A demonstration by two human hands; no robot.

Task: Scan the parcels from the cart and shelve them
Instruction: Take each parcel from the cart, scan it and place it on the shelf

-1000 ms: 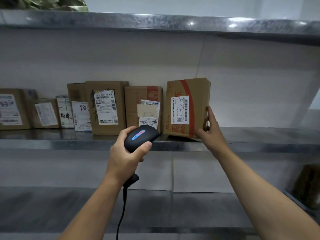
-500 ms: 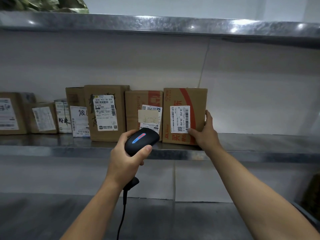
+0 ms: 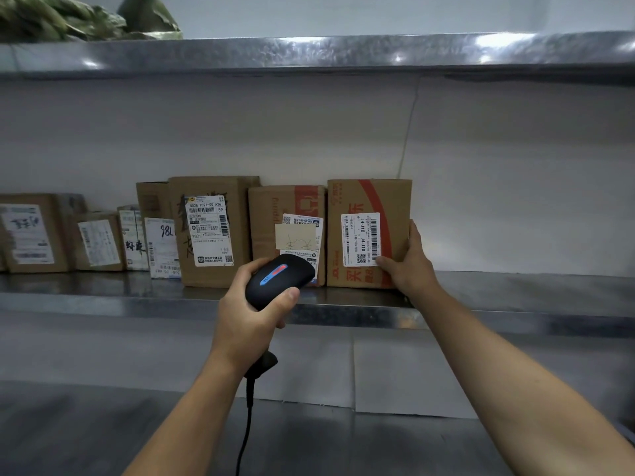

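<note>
A brown cardboard parcel (image 3: pixel 369 201) with a red stripe and a white barcode label stands upright on the middle steel shelf (image 3: pixel 515 293), at the right end of a row of parcels. My right hand (image 3: pixel 407 266) grips its lower right corner, thumb across the front and fingers along its right side. My left hand (image 3: pixel 251 310) holds a black corded barcode scanner (image 3: pixel 278 280) in front of the shelf edge, pointing toward the parcels. Its top strip glows red and blue.
Several more labelled cardboard parcels (image 3: pixel 209 231) stand in the row to the left. The shelf to the right of the held parcel is bare. An upper shelf (image 3: pixel 309 53) carries green bags (image 3: pixel 62 18). A lower shelf (image 3: pixel 86 434) lies below.
The parcel went from tilted at the shelf edge to standing upright and pushed back beside the neighbouring box. My right hand stayed on its lower right corner. The scanner barely moved.
</note>
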